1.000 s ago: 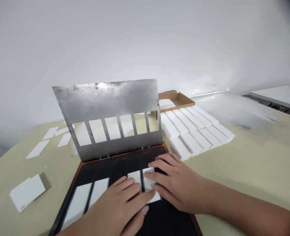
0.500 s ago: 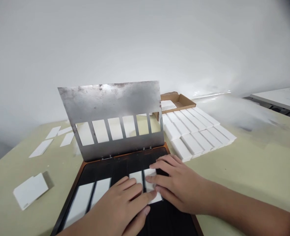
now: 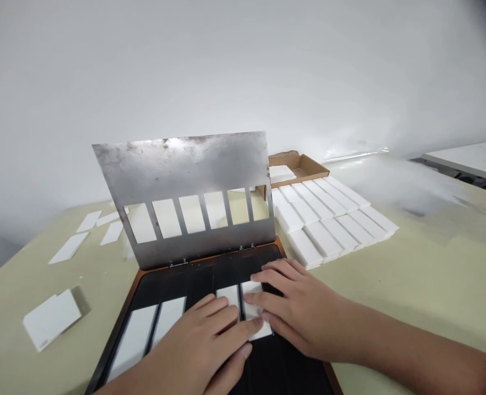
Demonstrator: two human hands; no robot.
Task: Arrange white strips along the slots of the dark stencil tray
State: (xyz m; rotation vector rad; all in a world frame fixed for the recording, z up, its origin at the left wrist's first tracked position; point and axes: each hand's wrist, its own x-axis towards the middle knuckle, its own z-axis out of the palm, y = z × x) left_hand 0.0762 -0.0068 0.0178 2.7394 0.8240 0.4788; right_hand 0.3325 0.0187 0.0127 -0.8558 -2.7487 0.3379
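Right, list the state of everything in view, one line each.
Left hand: fingers resting on a white strip
Right hand: fingers resting on the next strip
Black tray: open, strips lying in it
Slotted steel plate: raised on its hinges
Cardboard box: open, white piece inside
White blocks: laid in rows
Loose white cards: lying flat

No legible text, labels, brands or numbers are visible. A small mark at one corner of the white card [image 3: 51, 319] is too small to read.

I'm watching through the one head-worn camera, which looks forward and down, close over the left hand [image 3: 197, 334] and right hand [image 3: 304, 312] on the worktop [image 3: 391, 285].
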